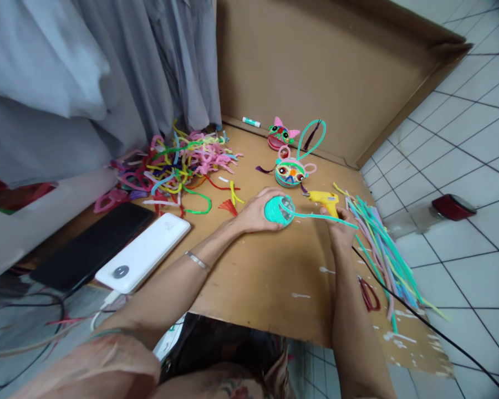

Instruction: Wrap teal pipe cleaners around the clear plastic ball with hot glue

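My left hand (256, 211) is closed around a rounded form wrapped in turquoise pipe cleaner (275, 211), its right side partly bare and greyish. A loose turquoise strand runs from it to the right, passing in front of my right hand (340, 224). That hand grips a yellow hot glue gun (323, 199) by its handle, with the nozzle pointing left, a little above and apart from the wrapped form. Just beyond stands a finished-looking animal head (291, 173) with pink ring ears and a tall turquoise loop. Behind it sits a smaller animal head (279, 134) with pink pointed ears.
A tangled heap of coloured pipe cleaners (191, 158) lies at the back left. Straight pipe cleaners (385, 249) and red-handled scissors (369, 294) lie at right, by a black cord. A white power bank (149, 249) and black phone-like slab (95, 244) rest at left. Cardboard (316, 66) stands behind.
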{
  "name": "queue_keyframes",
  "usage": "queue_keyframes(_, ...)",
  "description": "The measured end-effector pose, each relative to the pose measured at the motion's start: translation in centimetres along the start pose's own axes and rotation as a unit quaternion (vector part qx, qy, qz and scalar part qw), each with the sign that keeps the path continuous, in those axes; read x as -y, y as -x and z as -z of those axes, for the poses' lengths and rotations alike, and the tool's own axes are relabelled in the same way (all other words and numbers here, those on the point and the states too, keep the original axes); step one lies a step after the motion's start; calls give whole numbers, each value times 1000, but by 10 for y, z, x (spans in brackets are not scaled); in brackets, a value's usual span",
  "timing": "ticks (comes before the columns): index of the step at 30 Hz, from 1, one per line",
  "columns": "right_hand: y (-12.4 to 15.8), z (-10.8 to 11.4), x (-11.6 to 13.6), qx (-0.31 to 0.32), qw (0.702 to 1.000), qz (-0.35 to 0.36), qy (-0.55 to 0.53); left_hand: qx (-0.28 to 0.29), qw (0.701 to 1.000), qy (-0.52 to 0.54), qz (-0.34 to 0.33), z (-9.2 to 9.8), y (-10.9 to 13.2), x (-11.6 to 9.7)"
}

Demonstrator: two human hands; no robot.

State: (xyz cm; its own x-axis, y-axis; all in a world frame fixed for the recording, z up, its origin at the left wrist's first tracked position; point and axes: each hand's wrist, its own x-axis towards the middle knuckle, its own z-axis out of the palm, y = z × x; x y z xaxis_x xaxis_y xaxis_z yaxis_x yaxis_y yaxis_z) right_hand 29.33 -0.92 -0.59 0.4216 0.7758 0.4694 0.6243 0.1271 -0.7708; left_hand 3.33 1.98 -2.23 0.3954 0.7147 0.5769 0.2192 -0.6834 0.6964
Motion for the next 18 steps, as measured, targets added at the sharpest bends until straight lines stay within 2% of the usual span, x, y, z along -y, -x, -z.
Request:
queue_keyframes(4,-3,2,-37,-71,983,-53,163,6,1000,-6,11,0,2,0)
queue_keyframes(6,-2,3,-50,-84,971,-43,219,7,1000,-14,24,0,2,0)
queue_keyframes(9,2,2,-58,-63,953,-38,295,5,999,-23,24,-1,4,-1)
queue_keyframes(13,7,-1,-51,-50,940,-26,338,5,999,-29,12,-1,5,-2)
queue_keyframes(18,13,-4,-19,-58,945,42,319,-5,999,-40,13,-2,4,-2)
